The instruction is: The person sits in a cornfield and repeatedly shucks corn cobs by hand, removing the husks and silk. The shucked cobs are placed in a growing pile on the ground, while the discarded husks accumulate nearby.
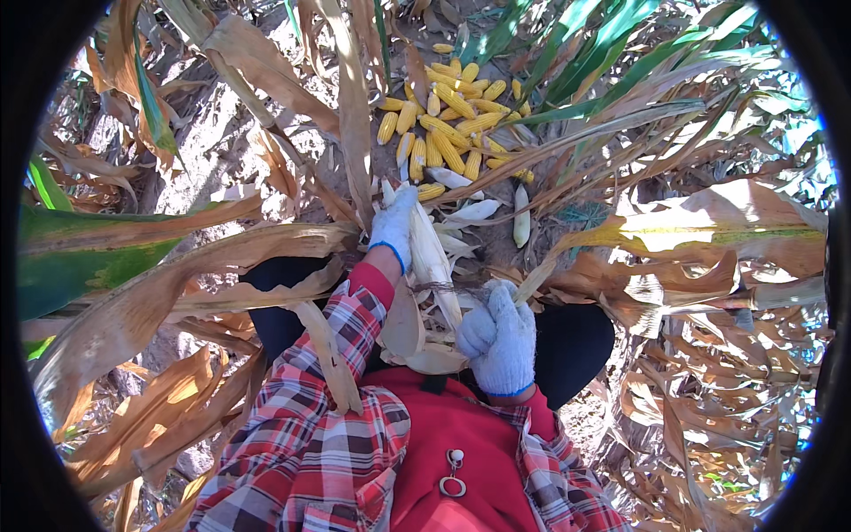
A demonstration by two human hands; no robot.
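Observation:
My left hand, in a white knit glove with a blue edge, is closed around the end of a corn husk. Pale dry husk leaves hang from it towards my lap. My right hand, gloved alike, is held lower, near my right knee, with its fingers curled; whether something thin is pinched in them cannot be made out. Beyond my left hand lies a pile of husked yellow corn cobs on the soil. Between the pile and my hands are pale-husked ears, and another husked-looking ear lies to their right.
Dry corn leaves cross over from the left, close to my left arm. A yellowing leaf reaches in from the right beside my right hand. A leaning corn stalk stands at the upper left, and green leaves hang at the upper right.

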